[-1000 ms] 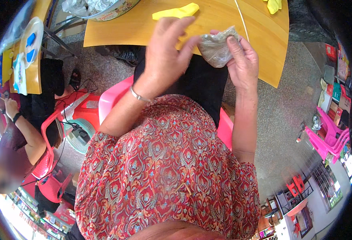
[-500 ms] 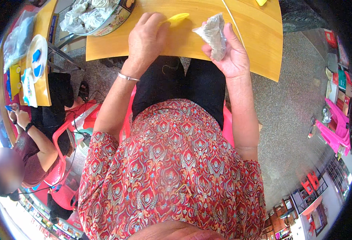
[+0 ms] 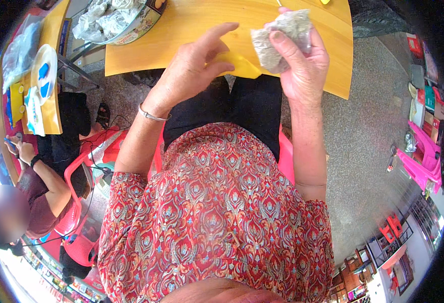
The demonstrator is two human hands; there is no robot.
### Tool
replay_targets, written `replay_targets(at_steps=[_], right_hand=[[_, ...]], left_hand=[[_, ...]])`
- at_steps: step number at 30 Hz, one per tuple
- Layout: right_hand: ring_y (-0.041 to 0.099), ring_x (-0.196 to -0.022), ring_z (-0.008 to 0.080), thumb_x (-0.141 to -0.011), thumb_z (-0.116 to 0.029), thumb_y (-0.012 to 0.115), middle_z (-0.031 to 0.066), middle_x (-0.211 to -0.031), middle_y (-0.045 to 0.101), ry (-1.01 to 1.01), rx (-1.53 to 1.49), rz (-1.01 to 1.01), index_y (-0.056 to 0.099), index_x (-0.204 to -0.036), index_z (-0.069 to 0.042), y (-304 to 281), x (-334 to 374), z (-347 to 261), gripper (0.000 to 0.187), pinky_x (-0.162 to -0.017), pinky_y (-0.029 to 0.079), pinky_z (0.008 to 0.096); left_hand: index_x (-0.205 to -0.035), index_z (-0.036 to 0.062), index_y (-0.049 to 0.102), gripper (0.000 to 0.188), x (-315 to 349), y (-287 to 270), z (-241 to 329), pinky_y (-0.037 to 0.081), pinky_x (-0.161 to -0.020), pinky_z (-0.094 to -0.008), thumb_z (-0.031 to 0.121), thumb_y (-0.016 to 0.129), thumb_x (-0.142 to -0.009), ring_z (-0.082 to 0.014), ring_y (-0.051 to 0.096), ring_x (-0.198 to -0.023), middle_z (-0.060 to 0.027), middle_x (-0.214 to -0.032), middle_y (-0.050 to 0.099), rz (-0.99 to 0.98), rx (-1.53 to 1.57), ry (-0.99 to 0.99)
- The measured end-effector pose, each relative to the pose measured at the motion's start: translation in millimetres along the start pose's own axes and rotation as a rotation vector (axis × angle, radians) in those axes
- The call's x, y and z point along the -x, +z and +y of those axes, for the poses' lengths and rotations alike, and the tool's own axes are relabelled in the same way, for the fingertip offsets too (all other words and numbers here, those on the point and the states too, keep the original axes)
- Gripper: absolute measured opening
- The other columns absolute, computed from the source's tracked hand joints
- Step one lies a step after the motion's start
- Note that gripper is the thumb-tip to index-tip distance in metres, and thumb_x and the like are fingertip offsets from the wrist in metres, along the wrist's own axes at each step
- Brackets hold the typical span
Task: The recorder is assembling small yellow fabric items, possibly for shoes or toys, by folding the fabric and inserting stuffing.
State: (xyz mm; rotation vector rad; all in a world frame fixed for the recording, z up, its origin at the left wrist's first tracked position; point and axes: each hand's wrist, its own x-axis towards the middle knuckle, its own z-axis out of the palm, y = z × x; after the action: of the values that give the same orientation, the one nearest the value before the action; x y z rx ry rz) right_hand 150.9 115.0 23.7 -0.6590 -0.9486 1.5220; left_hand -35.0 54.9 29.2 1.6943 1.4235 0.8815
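A yellow blade-shaped piece lies between the thumb and curled fingers of my left hand. The index finger of that hand stretches out above it, and the piece's far end points right, over the table's near edge. What the piece is exactly, I cannot make out. In my right hand is a clear plastic bag of grey clay-like material. My thumb presses on the bag's front, and the other fingers are mostly behind it. The two hands are apart, both near the front edge of the wooden table.
A round tin with crumpled plastic bags stands at the table's far left. A thin stick and another yellow thing show at the far edge. On the left, a person sits at another table holding something blue.
My left hand has picked the yellow piece up off the table and brought it nearer and to the right. My right hand has turned the bag, so its broad side shows.
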Motion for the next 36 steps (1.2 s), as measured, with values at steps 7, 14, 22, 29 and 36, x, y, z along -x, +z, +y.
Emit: replay_targets(at_steps=[7,14,22,29,36], right_hand=[[0.062,-0.087,0.0094,-0.077,-0.009,0.076,0.0026,-0.096,0.066,0.271,0.138,-0.224,0.061,-0.113,-0.002,-4.7,13.1,12.4,0.039,-0.079,0.050,0.0246],[0.059,-0.085,0.0073,-0.075,-0.016,0.079,-0.0002,-0.095,0.065,0.400,0.154,-0.241,0.062,-0.112,-0.005,-12.7,18.6,20.2,0.042,-0.075,0.049,0.0233],[0.060,-0.076,0.0063,-0.077,-0.010,0.076,0.0001,-0.088,0.065,0.342,0.262,-0.167,0.064,-0.104,-0.003,-8.3,21.2,17.4,0.031,-0.068,0.049,0.0215],[0.060,-0.076,0.0070,-0.077,-0.006,0.074,0.0016,-0.087,0.065,0.169,0.184,0.051,0.064,-0.101,-0.001,3.5,19.0,21.7,0.026,-0.067,0.050,0.0215],[0.064,-0.079,0.0128,-0.080,-0.004,0.071,0.0063,-0.090,0.066,0.358,-0.080,0.031,0.062,-0.103,0.000,-5.2,13.7,16.2,0.025,-0.070,0.052,0.0263]], left_hand=[[-0.136,0.0111,0.044,0.066,-3.5,-10.7,19.8,0.048,-0.081,-0.0267,0.001,0.071,-0.077,-0.0127,0.058,-0.084,-0.0038,-0.089,0.060,-0.066,0.033,-0.002],[-0.144,0.0074,0.030,0.070,-11.1,-14.1,28.0,0.048,-0.082,-0.0264,-0.002,0.065,-0.084,-0.0149,0.057,-0.094,-0.0099,-0.102,0.059,-0.163,0.477,-0.100],[-0.145,0.0110,0.029,0.069,-39.2,-2.0,-26.6,0.047,-0.079,-0.0216,-0.002,0.062,-0.086,-0.0122,0.058,-0.089,-0.0071,-0.100,0.059,-0.251,0.716,0.763],[-0.117,-0.0005,0.058,0.033,6.4,33.1,-12.3,0.047,-0.087,-0.0292,0.014,0.064,-0.089,-0.0151,0.059,-0.100,-0.0074,-0.110,0.063,0.281,1.016,-0.198],[-0.109,-0.0007,0.062,0.022,-10.2,25.7,-12.4,0.048,-0.085,-0.0280,0.008,0.062,-0.089,-0.0137,0.062,-0.094,-0.0065,-0.103,0.067,0.519,0.877,-0.050]])
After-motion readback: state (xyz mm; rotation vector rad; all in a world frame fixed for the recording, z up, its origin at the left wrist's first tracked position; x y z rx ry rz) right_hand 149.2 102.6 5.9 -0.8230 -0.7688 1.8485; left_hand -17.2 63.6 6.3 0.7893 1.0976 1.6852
